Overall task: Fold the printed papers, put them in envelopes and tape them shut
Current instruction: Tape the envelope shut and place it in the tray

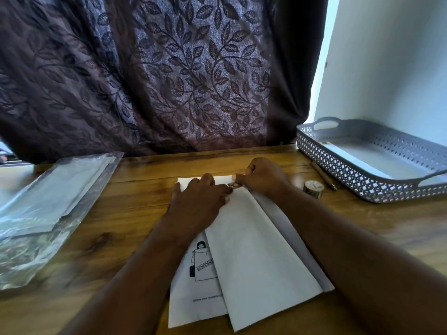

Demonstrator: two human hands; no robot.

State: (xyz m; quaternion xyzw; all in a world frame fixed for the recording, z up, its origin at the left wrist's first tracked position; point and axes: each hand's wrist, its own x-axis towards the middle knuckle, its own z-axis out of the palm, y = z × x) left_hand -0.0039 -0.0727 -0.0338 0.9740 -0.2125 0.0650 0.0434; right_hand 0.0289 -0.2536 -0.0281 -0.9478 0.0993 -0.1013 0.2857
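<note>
I judge I'm taping this envelope (254, 250) shut at its far end: my left hand (198, 201) presses flat on it, and my right hand (263, 177) pinches the tape (233, 185) down. Another paper (191, 286) lies underneath, seemingly unfolded and still to do.

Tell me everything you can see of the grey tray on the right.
The grey plastic tray sits on the wooden table at the far right, beside the white wall. Its low walls are lattice-perforated, with a cut-out handle at each end; the floor looks solid and pale. Its right edge runs out of frame. A slim pen lies along its near-left wall, contact unclear; a small tape roll stands apart.
</note>
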